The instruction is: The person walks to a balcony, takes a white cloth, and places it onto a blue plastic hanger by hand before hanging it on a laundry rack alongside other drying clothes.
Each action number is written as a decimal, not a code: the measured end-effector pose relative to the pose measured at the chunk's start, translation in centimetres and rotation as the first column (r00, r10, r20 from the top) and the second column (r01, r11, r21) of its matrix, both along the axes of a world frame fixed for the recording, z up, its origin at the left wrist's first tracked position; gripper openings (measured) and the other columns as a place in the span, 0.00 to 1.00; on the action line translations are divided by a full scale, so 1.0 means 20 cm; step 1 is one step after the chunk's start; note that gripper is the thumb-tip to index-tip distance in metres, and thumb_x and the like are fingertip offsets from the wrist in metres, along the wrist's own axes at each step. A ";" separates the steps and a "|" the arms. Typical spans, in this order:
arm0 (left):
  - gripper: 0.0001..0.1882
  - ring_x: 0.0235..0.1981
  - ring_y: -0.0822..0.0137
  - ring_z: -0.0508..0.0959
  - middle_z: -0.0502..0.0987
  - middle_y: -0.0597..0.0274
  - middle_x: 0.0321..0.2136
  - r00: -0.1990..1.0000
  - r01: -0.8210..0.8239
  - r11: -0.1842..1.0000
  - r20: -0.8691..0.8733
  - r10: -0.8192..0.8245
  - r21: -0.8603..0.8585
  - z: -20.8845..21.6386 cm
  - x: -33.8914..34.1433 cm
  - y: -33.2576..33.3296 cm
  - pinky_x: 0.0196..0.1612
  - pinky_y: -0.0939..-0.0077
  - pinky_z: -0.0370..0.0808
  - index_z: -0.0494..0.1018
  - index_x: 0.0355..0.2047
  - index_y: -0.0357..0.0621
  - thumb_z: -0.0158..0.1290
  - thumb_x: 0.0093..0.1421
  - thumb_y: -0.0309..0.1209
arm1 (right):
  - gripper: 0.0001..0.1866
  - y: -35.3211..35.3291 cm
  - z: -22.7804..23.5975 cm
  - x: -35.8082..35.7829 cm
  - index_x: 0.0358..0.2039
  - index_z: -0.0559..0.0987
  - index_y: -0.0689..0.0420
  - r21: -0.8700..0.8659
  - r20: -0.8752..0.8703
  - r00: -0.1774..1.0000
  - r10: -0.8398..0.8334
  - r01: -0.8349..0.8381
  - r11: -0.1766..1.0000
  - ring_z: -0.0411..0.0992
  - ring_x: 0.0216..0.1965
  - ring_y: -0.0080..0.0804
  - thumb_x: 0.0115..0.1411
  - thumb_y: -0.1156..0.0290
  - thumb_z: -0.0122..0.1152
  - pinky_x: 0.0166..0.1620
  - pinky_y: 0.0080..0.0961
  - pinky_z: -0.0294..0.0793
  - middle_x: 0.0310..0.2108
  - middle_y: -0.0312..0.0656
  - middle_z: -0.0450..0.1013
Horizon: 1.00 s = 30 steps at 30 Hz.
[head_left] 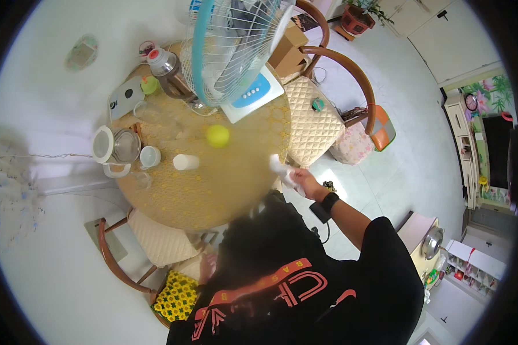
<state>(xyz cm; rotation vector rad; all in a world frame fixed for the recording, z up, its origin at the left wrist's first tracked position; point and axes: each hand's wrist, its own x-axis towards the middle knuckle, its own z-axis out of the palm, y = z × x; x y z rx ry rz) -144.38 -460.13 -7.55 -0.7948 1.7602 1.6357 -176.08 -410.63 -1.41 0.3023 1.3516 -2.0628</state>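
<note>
My right hand [308, 183] is closed around a crumpled white cloth or tissue [283, 170], held at the right edge of the round table [175, 210]. Which of the two it is, I cannot tell. Low beside the chair at the lower left hangs my left hand [209, 266], partly hidden by my black shirt, its fingers unclear. A yellow-green ball [217, 136] lies on the patterned tabletop, and left of it is a white cylinder [186, 162]. Farther left are a small white cup [150, 156] and a glass pot [125, 146] with a white handle.
A teal-rimmed fan [236, 57] stands on the table's far side, beside a steel thermos [166, 64]. Wooden chairs with cream quilted seats [313, 123] flank the table. A floral stool [355, 144] and a cardboard box [288, 50] are to the right.
</note>
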 end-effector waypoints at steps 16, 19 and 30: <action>0.44 0.52 0.59 0.70 0.71 0.51 0.50 0.944 -0.298 0.954 0.141 0.298 -0.022 0.01 -0.15 -0.09 0.55 0.65 0.65 0.65 0.53 0.36 0.32 0.59 0.67 | 0.22 -0.17 0.04 -0.39 0.56 0.66 0.63 0.643 -0.686 0.727 0.029 0.586 0.493 0.73 0.41 0.42 0.62 0.71 0.45 0.48 0.30 0.70 0.42 0.51 0.73; 0.39 0.51 0.58 0.69 0.70 0.51 0.50 0.891 -0.419 0.907 0.215 0.400 0.050 -0.07 0.00 -0.08 0.52 0.61 0.66 0.63 0.55 0.40 0.34 0.62 0.63 | 0.20 -0.33 -0.21 -0.34 0.51 0.65 0.62 0.803 -0.578 0.611 0.541 0.307 0.511 0.63 0.48 0.48 0.58 0.69 0.47 0.52 0.35 0.62 0.46 0.53 0.64; 0.43 0.52 0.56 0.70 0.71 0.46 0.49 0.913 -0.392 0.916 0.160 0.376 0.081 0.16 0.23 0.22 0.56 0.61 0.64 0.62 0.53 0.32 0.33 0.61 0.64 | 0.25 -0.35 -0.11 -0.73 0.54 0.66 0.62 0.851 -0.519 0.469 0.715 0.356 0.385 0.61 0.55 0.47 0.58 0.64 0.49 0.60 0.39 0.58 0.55 0.51 0.63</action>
